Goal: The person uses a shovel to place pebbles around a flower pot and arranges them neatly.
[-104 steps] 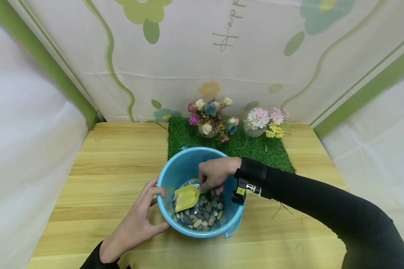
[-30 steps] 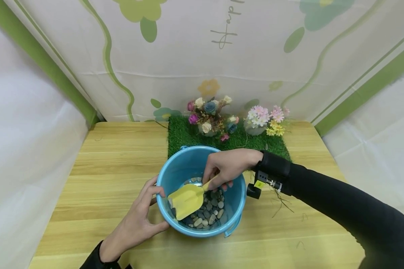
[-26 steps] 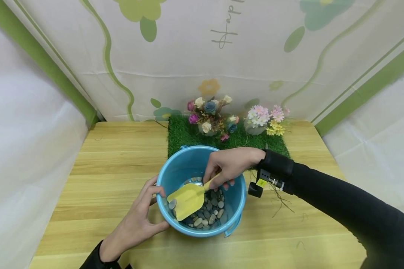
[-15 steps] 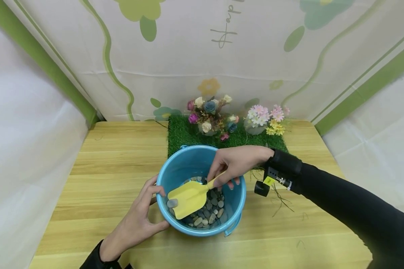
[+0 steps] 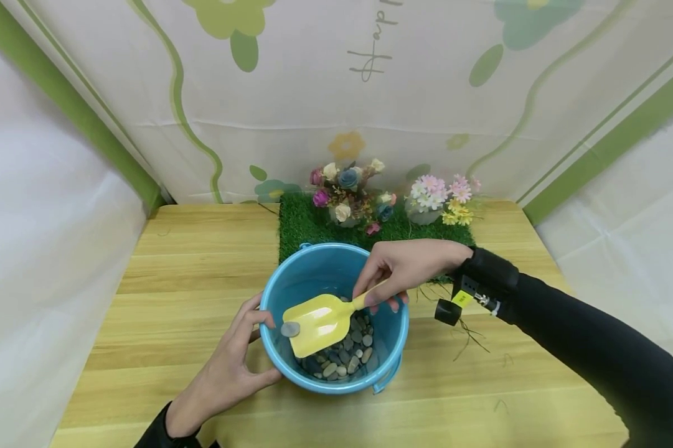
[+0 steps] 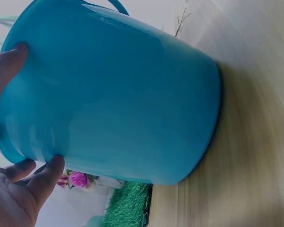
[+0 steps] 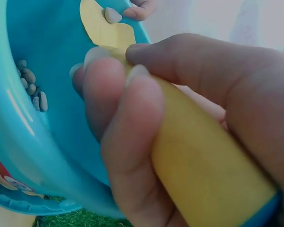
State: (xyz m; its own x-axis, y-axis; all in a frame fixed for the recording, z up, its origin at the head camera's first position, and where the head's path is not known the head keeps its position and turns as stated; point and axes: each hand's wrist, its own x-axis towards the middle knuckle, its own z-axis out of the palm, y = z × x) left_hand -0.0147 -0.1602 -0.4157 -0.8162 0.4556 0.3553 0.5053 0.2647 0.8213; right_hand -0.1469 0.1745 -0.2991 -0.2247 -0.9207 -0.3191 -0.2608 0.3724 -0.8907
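A blue bucket (image 5: 392,348) stands on the table with many pebbles (image 5: 344,356) on its bottom. My left hand (image 5: 232,367) grips the bucket's left rim, one finger hooked over the edge and the thumb against the outer wall, as the left wrist view also shows. Inside the mouth, my right hand (image 5: 406,270) holds a yellow toy shovel (image 5: 325,317) by its handle, fingers and thumb wrapped round it in the right wrist view. The blade faces up over the pebbles. One grey pebble (image 5: 290,329) lies at its front left edge, near the bucket's wall.
Behind the bucket lies a green artificial turf mat (image 5: 426,231) bearing a rose arrangement (image 5: 347,193) and a pot of pink, white and yellow flowers (image 5: 439,199). The bucket's handle (image 5: 388,379) hangs at its front right. A printed curtain (image 5: 291,93) backs the wooden table (image 5: 190,274).
The shovel has risen from the pebbles and shifted slightly right, with a grey pebble now on its blade. My right arm has drawn back to the right. The left hand stays on the rim.
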